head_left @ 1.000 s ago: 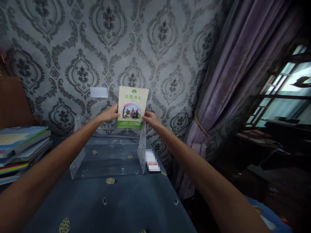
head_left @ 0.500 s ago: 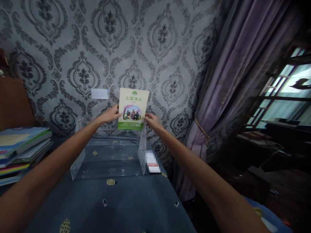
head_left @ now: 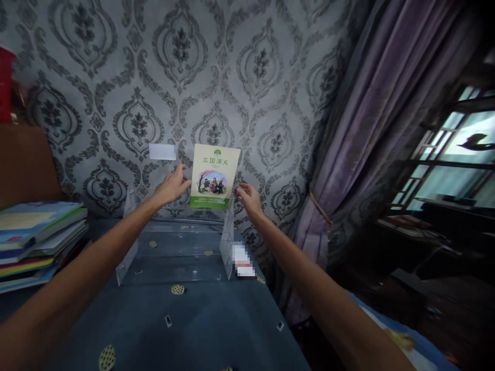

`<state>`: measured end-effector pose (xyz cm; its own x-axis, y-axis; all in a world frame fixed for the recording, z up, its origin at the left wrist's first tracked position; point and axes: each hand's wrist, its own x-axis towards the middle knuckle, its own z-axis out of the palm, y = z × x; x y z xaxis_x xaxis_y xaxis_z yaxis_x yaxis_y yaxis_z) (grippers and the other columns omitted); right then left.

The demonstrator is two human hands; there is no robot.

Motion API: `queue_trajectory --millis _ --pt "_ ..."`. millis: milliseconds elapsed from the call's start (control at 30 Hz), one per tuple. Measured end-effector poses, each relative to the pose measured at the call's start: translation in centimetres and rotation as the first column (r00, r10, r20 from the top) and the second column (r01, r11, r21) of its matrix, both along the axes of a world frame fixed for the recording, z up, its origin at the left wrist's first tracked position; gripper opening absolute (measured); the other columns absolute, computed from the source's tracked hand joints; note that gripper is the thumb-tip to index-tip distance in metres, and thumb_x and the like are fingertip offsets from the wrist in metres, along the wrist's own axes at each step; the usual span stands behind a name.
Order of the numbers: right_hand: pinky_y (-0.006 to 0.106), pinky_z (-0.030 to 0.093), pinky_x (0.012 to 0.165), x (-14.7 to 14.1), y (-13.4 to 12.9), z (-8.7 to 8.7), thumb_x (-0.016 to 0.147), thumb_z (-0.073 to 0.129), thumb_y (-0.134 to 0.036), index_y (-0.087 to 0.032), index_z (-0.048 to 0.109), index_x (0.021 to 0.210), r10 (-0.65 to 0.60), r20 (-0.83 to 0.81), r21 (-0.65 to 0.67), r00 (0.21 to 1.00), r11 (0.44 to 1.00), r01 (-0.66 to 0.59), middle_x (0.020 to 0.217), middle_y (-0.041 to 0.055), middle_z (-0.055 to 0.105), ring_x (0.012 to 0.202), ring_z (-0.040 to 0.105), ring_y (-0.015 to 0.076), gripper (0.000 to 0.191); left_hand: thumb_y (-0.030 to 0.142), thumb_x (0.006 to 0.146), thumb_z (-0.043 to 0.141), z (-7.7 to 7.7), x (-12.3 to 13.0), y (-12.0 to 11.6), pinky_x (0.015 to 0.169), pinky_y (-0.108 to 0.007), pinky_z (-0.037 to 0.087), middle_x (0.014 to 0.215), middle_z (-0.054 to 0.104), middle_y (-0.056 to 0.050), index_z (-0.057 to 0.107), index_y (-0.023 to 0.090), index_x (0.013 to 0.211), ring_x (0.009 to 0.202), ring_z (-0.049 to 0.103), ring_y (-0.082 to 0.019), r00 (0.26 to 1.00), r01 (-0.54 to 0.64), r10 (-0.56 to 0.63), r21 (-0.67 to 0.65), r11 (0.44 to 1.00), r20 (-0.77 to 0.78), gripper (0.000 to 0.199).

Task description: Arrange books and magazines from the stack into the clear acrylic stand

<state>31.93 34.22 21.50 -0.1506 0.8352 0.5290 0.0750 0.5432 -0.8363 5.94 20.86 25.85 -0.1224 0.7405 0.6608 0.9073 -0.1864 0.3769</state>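
Note:
A cream book (head_left: 214,178) with a green band and a picture of seated figures stands upright on the top tier of a clear plastic rack (head_left: 228,242), its cover facing me. My left hand (head_left: 172,184) is just left of the book, fingers apart and holding nothing. On the other side, my right hand (head_left: 249,200) is off the book's edge, fingers slightly curled and apart, also holding nothing. The lower tiers of the rack show the dark cloth through them.
A stack of books (head_left: 40,237) lies at the left on the dark blue patterned tablecloth (head_left: 201,330). A blurred white card (head_left: 243,260) sits right of the rack. Behind are a patterned wall with a white label (head_left: 162,151) and a tied purple curtain (head_left: 332,180).
Both hands have let go of the book and moved apart from its sides. The book stays standing on the rack. The view has shifted slightly.

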Motion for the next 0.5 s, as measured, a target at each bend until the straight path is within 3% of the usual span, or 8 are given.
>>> queue_trajectory --millis 133,233,367,500 --pt "0.043 0.047 0.101 0.2 -1.4 -1.0 0.074 0.059 -0.045 -0.017 0.060 0.110 -0.083 -0.025 0.140 0.996 0.987 0.085 0.115 0.0137 0.067 0.110 0.063 0.0272 0.046 0.038 0.092 0.049 -1.0 1.1 -3.2 0.104 -0.046 0.046 0.132 0.059 -0.020 0.041 0.011 0.135 0.123 0.058 -0.031 0.992 -0.008 0.026 0.140 0.990 -0.127 0.051" --pt "0.045 0.045 0.104 -0.3 -2.0 -1.1 0.079 0.058 -0.046 -0.016 0.060 0.115 -0.153 0.000 0.248 0.988 0.957 0.148 0.120 0.0155 0.066 0.114 0.062 0.0288 0.047 0.037 0.094 0.049 -1.0 2.1 -4.1 0.112 -0.046 0.040 0.138 0.055 -0.020 0.041 0.013 0.135 0.133 0.050 -0.031 0.980 0.037 0.004 0.208 0.977 -0.197 0.048" --pt "0.044 0.045 0.105 -1.5 -1.6 -0.3 0.084 0.056 -0.048 -0.017 0.057 0.125 -0.179 0.065 0.247 0.982 0.956 0.158 0.124 0.0144 0.065 0.117 0.061 0.0283 0.051 0.030 0.095 0.047 0.1 3.0 -2.7 0.111 -0.046 0.041 0.144 0.051 -0.023 0.035 0.011 0.140 0.134 0.051 -0.031 0.994 0.012 0.005 0.153 0.988 -0.110 0.051" --pt "0.041 0.045 0.104 -2.6 -0.1 0.8 0.090 0.048 -0.043 -0.018 0.055 0.130 -0.097 0.169 0.202 0.981 0.977 0.062 0.123 0.0135 0.066 0.120 0.058 0.0277 0.048 0.028 0.096 0.044 1.1 3.1 -0.1 0.107 -0.048 0.044 0.134 0.059 -0.025 0.035 0.009 0.140 0.125 0.059 -0.034 0.998 -0.055 0.055 0.001 0.998 0.026 0.049"
